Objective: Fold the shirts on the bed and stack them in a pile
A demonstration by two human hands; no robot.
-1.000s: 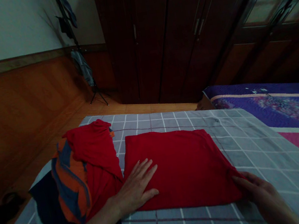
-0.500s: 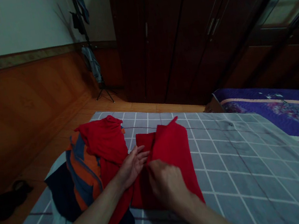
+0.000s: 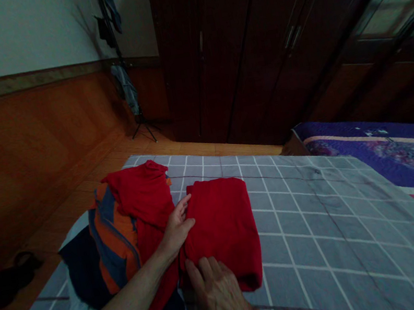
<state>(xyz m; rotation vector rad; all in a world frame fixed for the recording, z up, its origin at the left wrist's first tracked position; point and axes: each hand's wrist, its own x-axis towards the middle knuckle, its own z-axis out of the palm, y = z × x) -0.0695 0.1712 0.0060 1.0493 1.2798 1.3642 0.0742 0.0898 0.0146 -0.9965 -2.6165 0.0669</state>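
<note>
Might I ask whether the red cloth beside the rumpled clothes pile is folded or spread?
Folded: the red cloth forms a compact, thick-edged rectangle on the grey sheet with white lines.

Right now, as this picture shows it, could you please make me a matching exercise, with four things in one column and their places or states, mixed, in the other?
Things
1. left hand
2. right hand
3. clothes
4. stand

Places or states
A. upright beside the dark wardrobe
B. at the near edge of the folded cloth
C. heaped, in red, orange and blue
D. along the left edge of the folded cloth

Right pairs: 1-D, 2-B, 3-C, 4-A
</note>
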